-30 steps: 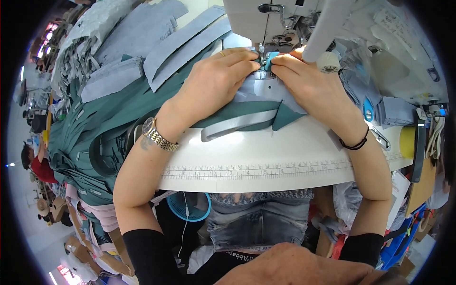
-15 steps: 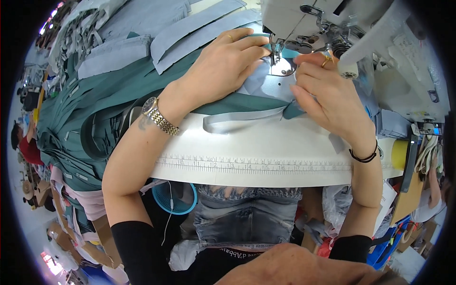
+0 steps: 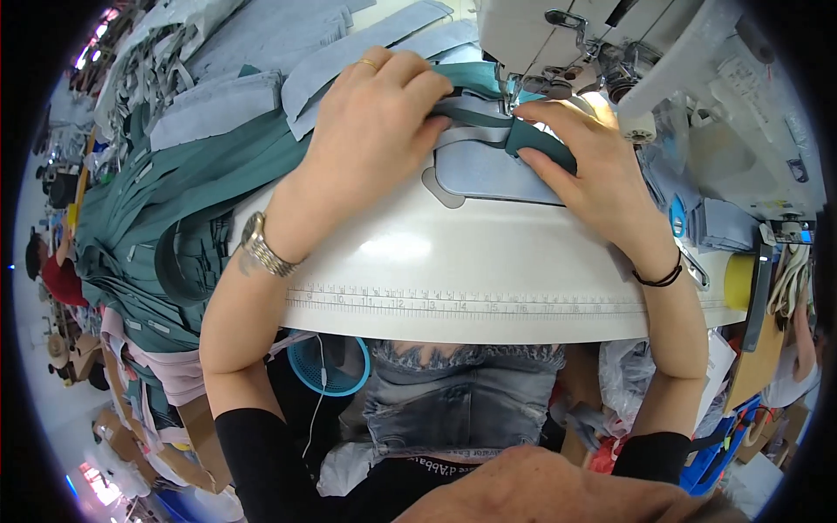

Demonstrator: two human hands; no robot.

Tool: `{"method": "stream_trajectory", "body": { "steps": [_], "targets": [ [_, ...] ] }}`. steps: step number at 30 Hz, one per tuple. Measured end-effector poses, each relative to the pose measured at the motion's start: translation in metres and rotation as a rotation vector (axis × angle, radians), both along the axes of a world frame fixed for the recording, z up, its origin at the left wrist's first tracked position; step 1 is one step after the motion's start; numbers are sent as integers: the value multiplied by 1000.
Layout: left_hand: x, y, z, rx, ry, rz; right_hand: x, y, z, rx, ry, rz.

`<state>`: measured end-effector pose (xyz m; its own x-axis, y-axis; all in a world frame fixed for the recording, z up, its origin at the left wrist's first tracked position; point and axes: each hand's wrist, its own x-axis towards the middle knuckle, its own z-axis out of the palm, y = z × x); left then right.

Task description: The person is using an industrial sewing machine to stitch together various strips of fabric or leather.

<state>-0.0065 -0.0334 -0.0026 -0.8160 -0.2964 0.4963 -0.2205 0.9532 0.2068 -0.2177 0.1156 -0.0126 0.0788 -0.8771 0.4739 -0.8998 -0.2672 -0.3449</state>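
Under the needle and presser foot [image 3: 508, 98] of a white sewing machine [image 3: 523, 35] lies green fabric with a grey-blue piece [image 3: 488, 170] beneath or before it. My left hand [image 3: 366, 131], left of the foot, is closed with thumb and fingertips pinching a dark green fabric strip [image 3: 475, 116]; part of the pinch is hidden by the hand. A light grey band [image 3: 475, 134] runs just below that strip. Right of the foot, my right hand [image 3: 602, 166] grips a folded dark green fabric end [image 3: 536, 144] between thumb and fingers.
A heap of green garment pieces [image 3: 131, 235] hangs over the table's left side. Stacked grey-blue panels [image 3: 218, 105] lie behind it. A printed ruler [image 3: 471, 306] runs along the white table's front edge. At the right are more grey-blue pieces [image 3: 728, 222] and a yellow roll [image 3: 738, 281].
My left hand has drawn back left from the needle, and the strip has moved up toward the foot. My right hand now pinches the folded green end beside the foot.
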Motion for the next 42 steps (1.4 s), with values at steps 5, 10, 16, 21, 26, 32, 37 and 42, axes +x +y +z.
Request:
{"method": "stream_trajectory", "body": {
  "steps": [5, 10, 16, 21, 26, 32, 37, 42],
  "targets": [
    [-14, 30, -6, -95, 147, -167, 2, 0, 7, 89, -73, 10],
    [-10, 21, 8, 635, -124, 1, 7, 3, 6, 126, -267, 18],
    [-13, 10, -6, 284, -76, -31, 7, 0, 2, 50, -96, 100],
    [-9, 19, -6, -391, 23, -286, 7, 2, 8, -33, 269, 65],
    [-10, 18, -10, -251, -21, -319, 7, 2, 0, -2, 221, 59],
    [-17, 21, -12, 145, 75, -155, 15, -1, 5, -87, 259, -16],
    [-17, 19, -18, 57, 99, -195, 13, -3, -4, -90, 503, -78],
    [-14, 17, -20, -231, 88, -293, 8, -1, -8, -195, 376, 50]
  ]
}}
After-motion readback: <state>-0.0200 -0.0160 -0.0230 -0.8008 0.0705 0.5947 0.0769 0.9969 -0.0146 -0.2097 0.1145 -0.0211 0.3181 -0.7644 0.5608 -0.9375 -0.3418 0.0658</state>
